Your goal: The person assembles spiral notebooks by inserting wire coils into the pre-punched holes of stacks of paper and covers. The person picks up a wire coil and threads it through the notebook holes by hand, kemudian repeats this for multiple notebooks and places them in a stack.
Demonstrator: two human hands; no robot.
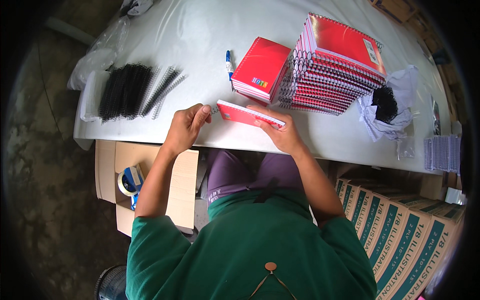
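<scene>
The left hand's (187,126) thumb and forefinger were pressed together at one end of a thin coil (215,110); whether they gripped its tip was too small to tell. The coil ran to the near end of a red notebook (242,115), which lay just right of those fingertips, tilted above the table's (200,40) front edge. The right hand (282,131) pinched the notebook's other end, thumb on the cover facing the wearer and fingers behind. Small print, too slight to read, marked that cover's left end.

Beyond the hands stood a short stack of red notebooks (262,61), its top cover bearing multicoloured block lettering, with a blue-and-white marker (229,64) beside it. Right of it rose a tall stack of coil-bound notebooks (345,42), a white label on the uppermost. Black coils (125,92) lay far left. Below the table, brown cartons (400,240) at right carried large printing and dark green bands.
</scene>
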